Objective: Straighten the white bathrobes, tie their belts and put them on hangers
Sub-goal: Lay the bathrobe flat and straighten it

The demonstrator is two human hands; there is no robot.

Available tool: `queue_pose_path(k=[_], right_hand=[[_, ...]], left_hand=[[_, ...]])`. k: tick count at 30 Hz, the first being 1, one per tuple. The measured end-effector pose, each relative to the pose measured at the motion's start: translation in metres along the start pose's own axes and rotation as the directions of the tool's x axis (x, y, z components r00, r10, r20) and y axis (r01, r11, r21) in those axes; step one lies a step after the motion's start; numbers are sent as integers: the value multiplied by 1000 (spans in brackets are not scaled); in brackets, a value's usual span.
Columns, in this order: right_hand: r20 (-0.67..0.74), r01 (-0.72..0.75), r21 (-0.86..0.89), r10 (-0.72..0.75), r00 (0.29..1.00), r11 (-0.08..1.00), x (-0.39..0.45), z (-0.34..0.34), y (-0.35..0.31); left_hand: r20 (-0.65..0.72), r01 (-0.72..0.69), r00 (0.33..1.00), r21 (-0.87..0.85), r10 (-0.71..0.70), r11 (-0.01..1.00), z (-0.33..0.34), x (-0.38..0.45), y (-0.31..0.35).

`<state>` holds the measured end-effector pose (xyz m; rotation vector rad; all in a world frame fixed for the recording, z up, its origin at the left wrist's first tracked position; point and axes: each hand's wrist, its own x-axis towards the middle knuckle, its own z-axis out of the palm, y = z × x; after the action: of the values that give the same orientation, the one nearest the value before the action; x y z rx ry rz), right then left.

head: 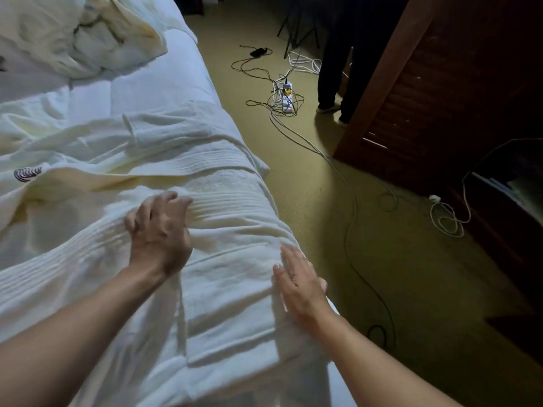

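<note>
I am viewing the scene from the head camera, reading left to right. A white bed (164, 92) is filling the left half of the frame, with its near and left portions cut off by the frame edge. A crumpled white bundle (88, 36) is lying at the far left top; I cannot tell whether it is a second robe or bedding. A small striped dark patch (28, 173) is showing at the left edge, too small to identify.

The white bathrobe (205, 201) is lying spread across the bed, reaching to the bed's right edge. Its ribbed bands are visible, but its overall outline is hard to follow among the folds, and I cannot make out which strip is its belt.

My left hand (160, 230) is resting on the bathrobe near the centre, fingers bent and gathering the ribbed fabric; I am reading this as a grasp on the cloth, though the fingertips are blurred. My right hand (299, 282) is lying flat and released on the bathrobe at the bed's right edge, fingers straight, also blurred.

Right of the bed, tangled cables and a power strip (287, 96) are lying on the carpet (338, 230). Beyond them, a second person's dark-trousered legs (332, 74) are standing, cut off above. A dark wooden louvred door (435, 92) is occupying the far right, poorly lit.
</note>
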<state>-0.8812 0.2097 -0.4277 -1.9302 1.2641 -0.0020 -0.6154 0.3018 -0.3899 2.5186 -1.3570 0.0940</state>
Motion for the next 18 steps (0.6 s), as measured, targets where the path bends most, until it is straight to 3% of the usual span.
queue_pose_path(k=[6, 10, 14, 18], right_hand=[[122, -113, 57, 105, 987, 992, -9, -33, 69], [184, -73, 53, 62, 981, 996, -7, -82, 108], [234, -13, 42, 3, 972, 999, 5, -131, 126], [221, 19, 70, -34, 975, 997, 15, -170, 132]], left_hand=[[239, -106, 965, -5, 104, 994, 38, -40, 98], [351, -7, 936, 85, -23, 996, 49, -52, 160], [463, 165, 851, 210, -246, 964, 57, -45, 197], [507, 204, 801, 272, -320, 941, 57, -43, 210]])
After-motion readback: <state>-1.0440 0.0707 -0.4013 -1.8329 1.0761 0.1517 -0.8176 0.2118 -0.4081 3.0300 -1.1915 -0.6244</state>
